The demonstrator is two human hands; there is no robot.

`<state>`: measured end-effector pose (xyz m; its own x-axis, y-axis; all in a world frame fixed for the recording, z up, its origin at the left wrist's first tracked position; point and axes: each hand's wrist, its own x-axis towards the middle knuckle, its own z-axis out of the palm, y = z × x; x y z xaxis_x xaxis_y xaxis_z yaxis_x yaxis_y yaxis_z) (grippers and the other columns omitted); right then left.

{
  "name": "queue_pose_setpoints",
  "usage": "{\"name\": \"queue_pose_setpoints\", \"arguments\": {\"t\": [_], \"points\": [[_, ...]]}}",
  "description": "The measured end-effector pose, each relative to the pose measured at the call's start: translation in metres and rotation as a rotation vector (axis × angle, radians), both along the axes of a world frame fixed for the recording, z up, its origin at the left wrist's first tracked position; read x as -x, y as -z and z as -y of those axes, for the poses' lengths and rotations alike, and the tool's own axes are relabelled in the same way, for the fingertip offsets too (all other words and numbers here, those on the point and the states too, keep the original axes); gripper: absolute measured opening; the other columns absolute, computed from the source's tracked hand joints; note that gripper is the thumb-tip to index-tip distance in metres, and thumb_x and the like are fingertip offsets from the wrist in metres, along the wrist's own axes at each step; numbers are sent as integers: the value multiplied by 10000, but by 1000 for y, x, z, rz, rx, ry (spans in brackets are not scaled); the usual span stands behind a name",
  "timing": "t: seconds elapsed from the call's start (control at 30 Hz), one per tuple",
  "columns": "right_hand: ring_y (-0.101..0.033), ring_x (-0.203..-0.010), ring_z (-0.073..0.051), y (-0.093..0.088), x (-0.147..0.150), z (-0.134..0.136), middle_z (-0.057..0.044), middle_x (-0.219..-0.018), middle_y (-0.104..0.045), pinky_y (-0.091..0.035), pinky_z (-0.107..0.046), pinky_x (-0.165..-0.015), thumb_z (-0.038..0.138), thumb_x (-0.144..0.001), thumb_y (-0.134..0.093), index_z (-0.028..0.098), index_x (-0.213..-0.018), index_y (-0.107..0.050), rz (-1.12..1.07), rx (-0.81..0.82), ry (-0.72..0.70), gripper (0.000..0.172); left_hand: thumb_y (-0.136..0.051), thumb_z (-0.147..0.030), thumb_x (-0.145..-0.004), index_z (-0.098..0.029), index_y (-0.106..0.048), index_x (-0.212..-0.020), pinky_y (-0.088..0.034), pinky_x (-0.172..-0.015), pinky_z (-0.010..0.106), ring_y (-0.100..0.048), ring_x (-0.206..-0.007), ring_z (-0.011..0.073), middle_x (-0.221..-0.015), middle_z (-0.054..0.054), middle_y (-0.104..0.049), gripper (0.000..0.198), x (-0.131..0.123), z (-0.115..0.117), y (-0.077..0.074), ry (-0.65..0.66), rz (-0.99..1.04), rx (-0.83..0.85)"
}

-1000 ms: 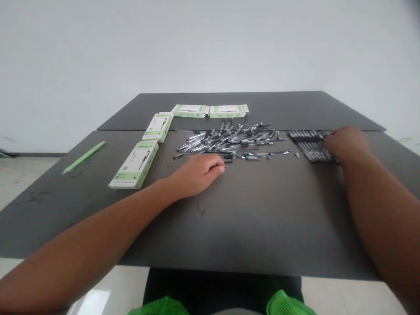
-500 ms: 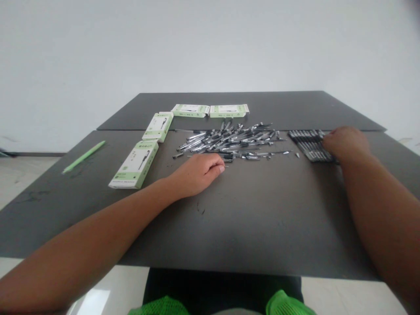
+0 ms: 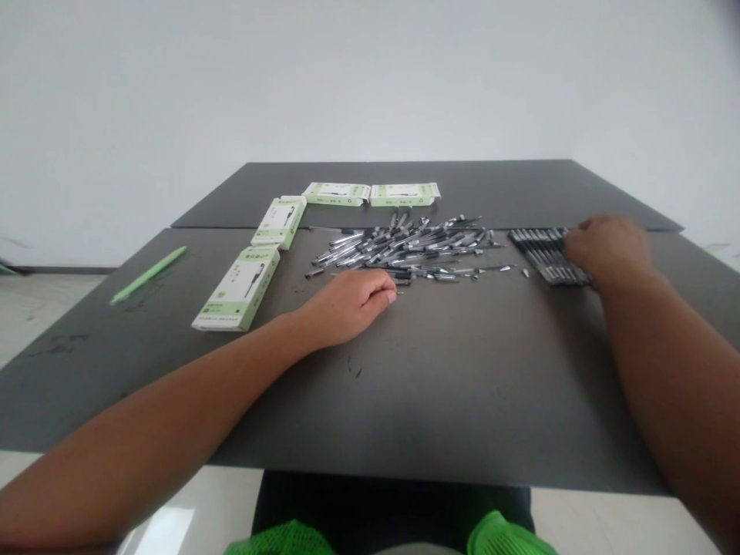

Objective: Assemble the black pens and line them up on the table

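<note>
My left hand (image 3: 357, 307) rests on the table in front of the loose pile of pens and pen parts (image 3: 405, 245). Its fingers are curled closed, and a tiny tip shows beside the thumb; whatever they grip is too small to name. At the right, my right hand (image 3: 610, 248) lies over the right end of a neat row of dark, clear-barrelled pens (image 3: 540, 250). The back of that hand hides most of its fingers and any pen under them. A small pointed tip piece (image 3: 525, 273) lies between the pile and the row.
Two green-and-white pen boxes lie at the left, a nearer box (image 3: 237, 289) and a farther box (image 3: 279, 221). Along the back lie two more, a left box (image 3: 336, 193) and a right box (image 3: 405, 194). A light green pen (image 3: 149, 275) is at far left on the dark table (image 3: 439, 401).
My right hand has shifted slightly left and away from me over the row of pens. The left hand stays in place, still closed.
</note>
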<state>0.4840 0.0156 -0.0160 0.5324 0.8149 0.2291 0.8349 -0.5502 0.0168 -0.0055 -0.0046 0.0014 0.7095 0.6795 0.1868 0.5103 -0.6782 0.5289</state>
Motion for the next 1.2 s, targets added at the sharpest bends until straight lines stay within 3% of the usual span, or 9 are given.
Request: {"name": "queue_pose_setpoints", "arguments": {"t": [0.13, 0.3, 0.5, 0.77, 0.93, 1.2], "points": [[-688, -1242, -397, -16, 31, 0, -318, -1372, -738, -513, -475, -1016, 310, -1035, -491, 59, -1365, -776, 28, -57, -50, 503, -575, -363, -1086, -198, -760, -1084, -484, -771, 315, -712, -831, 184, -964, 30, -806, 248, 0, 0, 1, -2, -5, -2], [-681, -1250, -375, -27, 76, 2, -293, -1319, -757, -513, -459, -1066, 248, -1032, -497, 54, -1326, -789, 45, -201, -280, 457, -579, -350, -1077, -201, -761, -1073, -488, -770, 314, -717, -847, 191, -963, 32, -807, 235, 0, -1, 3, -5, 3, -8], [-706, -1198, -373, -18, 124, 6, -228, -1234, -785, -535, -480, -1091, 198, -1013, -468, 91, -1231, -811, -60, -263, -658, 420, -584, -346, -1076, -207, -764, -1089, -495, -790, 317, -714, -858, 194, -974, 31, -805, 227, 0, -3, 4, -12, -5, -9], [-736, -1024, -326, -4, 168, 17, -128, -1055, -771, -575, -460, -963, 181, -994, -513, 209, -1111, -792, -233, -249, -1142, 304, -553, -310, -1079, -197, -741, -1096, -485, -806, 343, -707, -884, 207, -978, 38, -792, 220, 2, -8, 3, -79, -7, -86], [-735, -988, -293, -3, 178, 21, -105, -1034, -768, -576, -422, -917, 161, -996, -509, 217, -1084, -777, -245, -183, -1262, 288, -530, -250, -1050, -180, -737, -1062, -511, -910, 391, -694, -988, 242, -1030, 76, -769, 219, 3, -12, 2, -109, 9, -163], [-746, -982, -307, -2, 180, 23, -118, -1036, -783, -586, -440, -906, 133, -958, -534, 206, -1086, -796, -283, -183, -1305, 301, -566, -195, -1000, -180, -743, -1028, -526, -944, 413, -667, -987, 254, -1013, 89, -734, 180, 4, -15, 4, -74, -52, -202]]}}
